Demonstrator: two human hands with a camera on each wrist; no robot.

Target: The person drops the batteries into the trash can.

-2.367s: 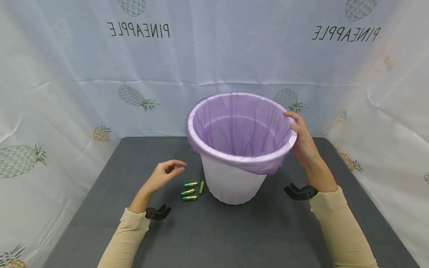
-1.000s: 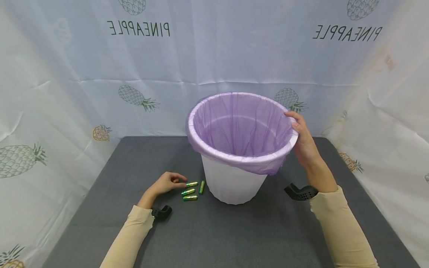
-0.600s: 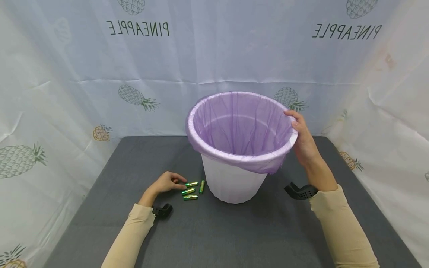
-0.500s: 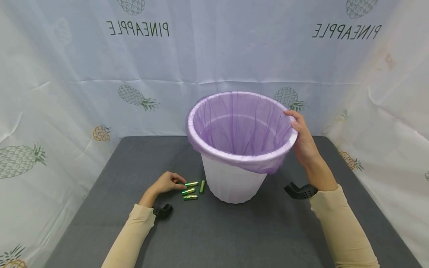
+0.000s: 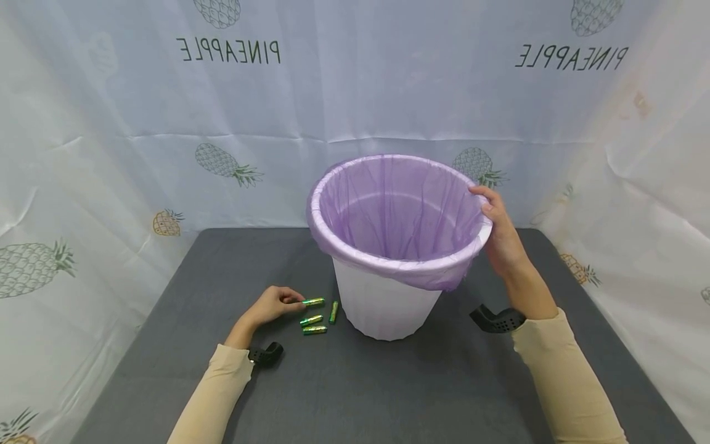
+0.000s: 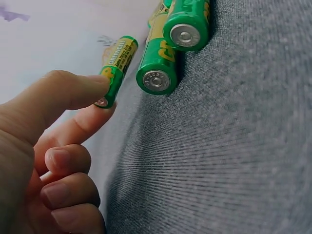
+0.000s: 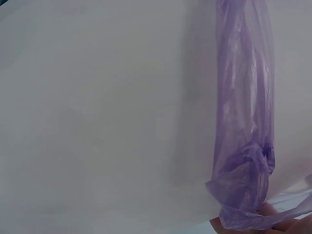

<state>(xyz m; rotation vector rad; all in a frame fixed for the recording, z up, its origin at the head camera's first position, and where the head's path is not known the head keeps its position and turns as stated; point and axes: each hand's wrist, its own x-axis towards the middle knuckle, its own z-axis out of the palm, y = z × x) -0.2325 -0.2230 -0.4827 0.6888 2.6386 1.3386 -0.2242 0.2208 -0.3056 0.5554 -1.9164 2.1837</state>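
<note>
My left hand (image 5: 272, 305) pinches one end of a green and yellow battery (image 6: 120, 61) between thumb and index finger, its other fingers curled. In the left wrist view this battery tilts away from the grey cloth, apart from the others. Three more batteries (image 5: 314, 330) lie on the dark table (image 5: 355, 394), left of a white bin (image 5: 388, 305). A thin purple liner bag (image 5: 405, 213) covers the bin's inside and folds over its rim. With fingers over the rim and thumb outside, my right hand (image 5: 503, 240) grips the bin's right side. The right wrist view shows mostly bin wall and liner.
A pale curtain (image 5: 355, 74) printed with pineapples hangs behind the table and along both sides. The bin stands right of the table's middle, close beside one upright-lying battery (image 5: 333, 312). Each wrist wears a black band (image 5: 497, 319).
My left hand has come down to the batteries and pinched the farthest one. That battery has since shifted slightly left and away from the others. The right hand stays on the rim.
</note>
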